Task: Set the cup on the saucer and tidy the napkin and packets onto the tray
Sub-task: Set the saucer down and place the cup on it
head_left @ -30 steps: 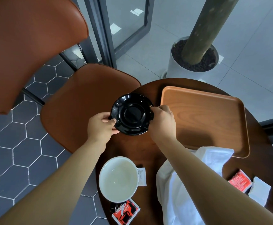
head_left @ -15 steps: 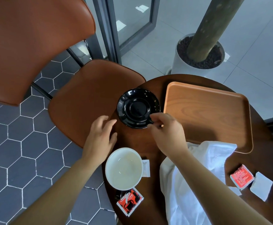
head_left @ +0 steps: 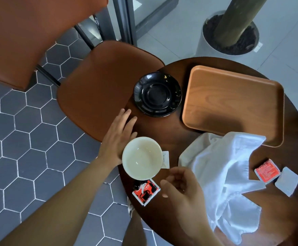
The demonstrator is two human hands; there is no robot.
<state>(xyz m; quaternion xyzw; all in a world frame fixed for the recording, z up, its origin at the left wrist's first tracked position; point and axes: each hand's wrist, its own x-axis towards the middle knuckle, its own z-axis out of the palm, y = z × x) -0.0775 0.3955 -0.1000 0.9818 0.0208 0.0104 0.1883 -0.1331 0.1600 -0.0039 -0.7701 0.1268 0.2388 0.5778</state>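
White cup [head_left: 142,158] on bench [head_left: 171,125], apart from black saucer [head_left: 158,94] beside empty tray [head_left: 233,105]; left hand [head_left: 117,139] just beside cup, fingers [head_left: 127,118] straight; right hand [head_left: 181,189] nearby, loosely curled, holding nothing.

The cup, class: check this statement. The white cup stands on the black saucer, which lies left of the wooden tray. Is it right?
No. The head view shows the white cup standing on the table, apart from the black saucer and nearer the person. The saucer is bare and does lie left of the wooden tray.
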